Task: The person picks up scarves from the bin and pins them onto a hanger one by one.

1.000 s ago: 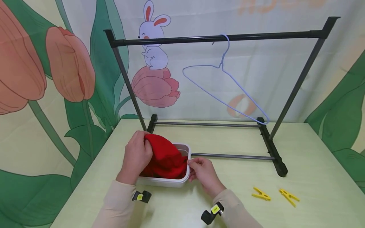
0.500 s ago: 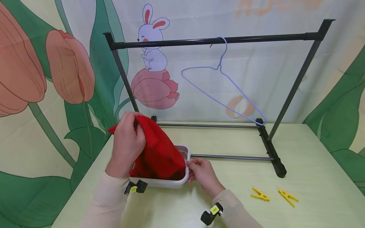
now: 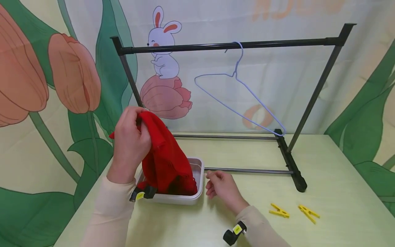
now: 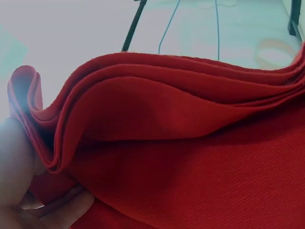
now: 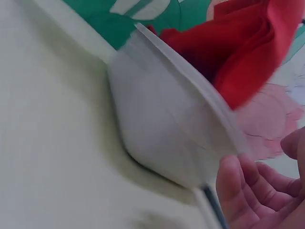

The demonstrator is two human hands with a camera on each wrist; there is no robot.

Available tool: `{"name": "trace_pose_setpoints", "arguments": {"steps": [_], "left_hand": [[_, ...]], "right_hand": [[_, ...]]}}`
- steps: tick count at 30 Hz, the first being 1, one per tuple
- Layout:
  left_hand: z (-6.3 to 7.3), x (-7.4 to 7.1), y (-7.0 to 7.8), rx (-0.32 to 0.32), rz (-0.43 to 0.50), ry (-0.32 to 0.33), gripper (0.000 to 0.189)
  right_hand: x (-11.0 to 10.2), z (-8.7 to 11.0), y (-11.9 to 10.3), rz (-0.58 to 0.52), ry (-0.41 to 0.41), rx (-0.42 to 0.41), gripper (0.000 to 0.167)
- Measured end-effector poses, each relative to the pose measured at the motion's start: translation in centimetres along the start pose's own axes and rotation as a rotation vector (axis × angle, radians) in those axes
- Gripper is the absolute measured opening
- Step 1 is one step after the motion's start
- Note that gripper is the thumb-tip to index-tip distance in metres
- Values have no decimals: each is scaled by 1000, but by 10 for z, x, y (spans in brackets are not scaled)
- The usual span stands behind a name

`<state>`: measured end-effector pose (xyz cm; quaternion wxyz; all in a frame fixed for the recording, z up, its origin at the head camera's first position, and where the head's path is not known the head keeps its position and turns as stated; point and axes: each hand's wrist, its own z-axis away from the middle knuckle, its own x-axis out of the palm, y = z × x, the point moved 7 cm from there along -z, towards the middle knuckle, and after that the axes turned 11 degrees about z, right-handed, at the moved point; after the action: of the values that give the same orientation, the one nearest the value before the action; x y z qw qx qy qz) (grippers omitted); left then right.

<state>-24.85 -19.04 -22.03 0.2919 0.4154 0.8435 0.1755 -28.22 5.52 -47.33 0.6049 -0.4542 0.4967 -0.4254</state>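
Note:
My left hand (image 3: 129, 145) grips the top of a folded red cloth (image 3: 165, 154) and holds it raised over a white plastic basin (image 3: 200, 180). The cloth's lower end hangs down into the basin. Several stacked layers of the red cloth (image 4: 157, 112) show in the left wrist view, pinched between thumb and fingers. Just off the basin's right side is my right hand (image 3: 223, 188), its fingers loosely bent around nothing. In the right wrist view a gap lies between the right hand (image 5: 267, 191) and most of the basin wall (image 5: 157, 109).
A black rack (image 3: 284, 44) stands behind the basin, its lower bars close to the table. From its top bar hangs a bluish wire hanger (image 3: 213, 74). Two yellow clothespins, a left one (image 3: 279, 210) and a right one (image 3: 308, 212), lie on the table (image 3: 247, 226) at the right.
My left hand has lifted the red cloth up and to the left, drawing much of it out of the basin. The right hand has let go of the basin's rim.

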Motion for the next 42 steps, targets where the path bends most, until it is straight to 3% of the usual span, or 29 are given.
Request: {"name": "trace_pose_setpoints", "arguments": {"steps": [7, 13, 17, 22, 28, 34, 42], "left_hand": [[-4, 0, -2, 10, 0, 17, 23], [-5, 1, -1, 23, 9, 15, 22], [-6, 0, 0, 23, 13, 14, 23], [-5, 0, 0, 13, 17, 6, 26], [0, 4, -4, -22, 9, -22, 32], [2, 5, -6, -31, -9, -42, 35], [3, 5, -7, -25, -14, -38, 35]], "right_hand": [[-95, 7, -22, -9, 180, -15, 30], [-178, 24, -53, -16, 412, -67, 38], [-211, 32, -85, 143, 494, -189, 50], [-222, 32, -123, 520, 456, -303, 61], [-218, 24, -139, 818, 389, -339, 59], [-206, 18, -144, 952, 391, -434, 42], [-201, 31, -161, 947, 562, -640, 26]]}}
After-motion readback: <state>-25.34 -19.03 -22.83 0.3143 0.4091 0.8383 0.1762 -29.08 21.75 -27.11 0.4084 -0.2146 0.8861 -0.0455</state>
